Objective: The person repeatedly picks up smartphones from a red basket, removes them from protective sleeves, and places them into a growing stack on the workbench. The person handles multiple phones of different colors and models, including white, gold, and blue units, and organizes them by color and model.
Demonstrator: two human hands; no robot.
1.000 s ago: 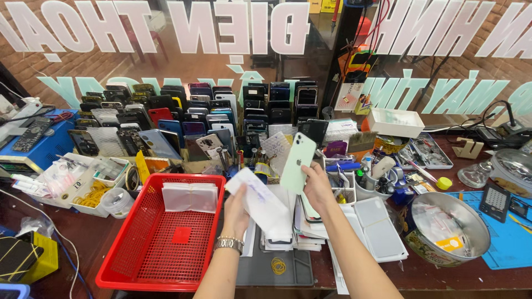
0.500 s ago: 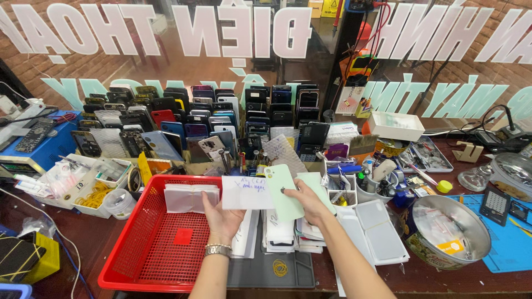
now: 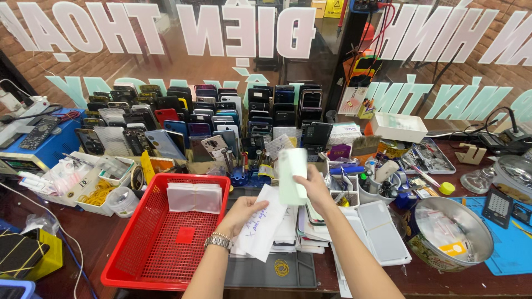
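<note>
Grey mat lies nearest on the bench, a loop of yellow rubber band on it. Above it the left hand is closed on a handwritten white paper slip, pinched at its upper edge, the slip hanging over a stack of phones and papers. The right hand is wrapped around a pale green phone, held upright and clear of the stack, just above the slip. Phone and slip are apart, so pairing them looks unfinished; the red basket holds only a few white sleeves and looks mostly unfilled. Room is tight: the basket's rim sits just left of the left wrist, grey trays and a steel bowl crowd the right. Beyond, a tool holder, then rows of standing phones against the lettered window. Open space lies mainly upward and over the basket.
</note>
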